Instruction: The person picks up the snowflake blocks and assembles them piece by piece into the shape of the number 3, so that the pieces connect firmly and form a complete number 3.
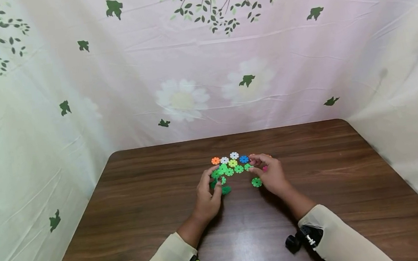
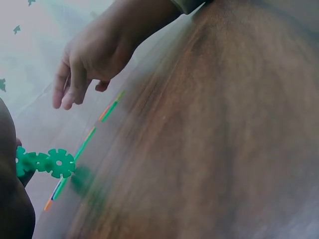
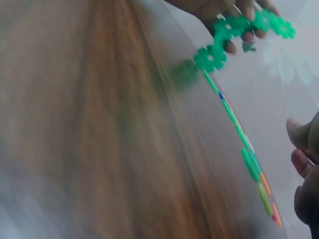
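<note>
Small notched flower-shaped discs lie on the table. My left hand (image 1: 207, 199) grips a joined piece of green flower discs (image 2: 61, 163), which stands raised off the tabletop, and the right wrist view shows its discs (image 3: 210, 59) linked in a bent chain. My right hand (image 1: 273, 177) hovers over the right side of the group, fingers loosely bent. In the left wrist view that hand (image 2: 99, 55) hangs above the discs with nothing visible in its fingers. Below it lies a single green disc (image 1: 256, 182). A pink disc (image 1: 265, 169) is partly covered by the right hand.
Behind the green discs lie an orange disc (image 1: 215, 160), a white disc (image 1: 234, 155), a yellow disc (image 1: 232, 162) and a blue disc (image 1: 244, 159). The brown wooden table (image 1: 146, 223) meets a printed cloth (image 1: 186, 64) at its back and sides.
</note>
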Motion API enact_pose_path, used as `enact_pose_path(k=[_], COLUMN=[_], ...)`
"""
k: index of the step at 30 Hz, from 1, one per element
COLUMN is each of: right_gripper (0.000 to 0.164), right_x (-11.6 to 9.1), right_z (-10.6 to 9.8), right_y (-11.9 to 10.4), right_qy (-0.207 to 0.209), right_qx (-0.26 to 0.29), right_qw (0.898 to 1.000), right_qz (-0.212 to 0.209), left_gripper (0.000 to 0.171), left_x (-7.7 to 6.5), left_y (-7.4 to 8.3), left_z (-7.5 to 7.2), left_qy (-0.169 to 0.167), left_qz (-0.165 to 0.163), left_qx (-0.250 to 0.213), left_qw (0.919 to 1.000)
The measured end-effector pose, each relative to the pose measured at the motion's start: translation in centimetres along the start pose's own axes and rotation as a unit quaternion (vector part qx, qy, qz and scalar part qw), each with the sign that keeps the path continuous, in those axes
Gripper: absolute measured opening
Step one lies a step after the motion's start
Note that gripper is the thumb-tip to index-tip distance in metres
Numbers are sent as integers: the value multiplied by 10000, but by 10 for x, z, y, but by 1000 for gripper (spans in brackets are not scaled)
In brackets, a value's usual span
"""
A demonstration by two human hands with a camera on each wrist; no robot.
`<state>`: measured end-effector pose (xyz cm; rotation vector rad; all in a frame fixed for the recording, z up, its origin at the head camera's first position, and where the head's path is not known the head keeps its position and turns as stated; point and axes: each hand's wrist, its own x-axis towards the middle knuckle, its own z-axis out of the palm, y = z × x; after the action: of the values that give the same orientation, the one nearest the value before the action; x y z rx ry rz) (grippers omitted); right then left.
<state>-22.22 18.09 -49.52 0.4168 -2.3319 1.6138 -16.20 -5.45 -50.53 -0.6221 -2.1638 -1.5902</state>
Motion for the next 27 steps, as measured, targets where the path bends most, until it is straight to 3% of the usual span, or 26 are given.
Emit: enact_pose_path(k=[10,20,27], right_gripper=[32,21,26], right_x=[3,5,8], right_z=[-11,-7,-3], right_y=[14,26,31], right_qy=[-251,-219,-473], right_qx=[-168,-1105,-1587], right_qw=[9993,9935,9860], right_qz=[213,175,196], left_gripper=[43,44,43], left_x=[-2,-5,-4], left_y=[5,1,1], left_z=[-1,-3,-4], left_qy=[-21,3,-47], left_qz=[-525,-513,-519], left_qx=[-89,-516,-530], left_qw=[9986,9974,9972])
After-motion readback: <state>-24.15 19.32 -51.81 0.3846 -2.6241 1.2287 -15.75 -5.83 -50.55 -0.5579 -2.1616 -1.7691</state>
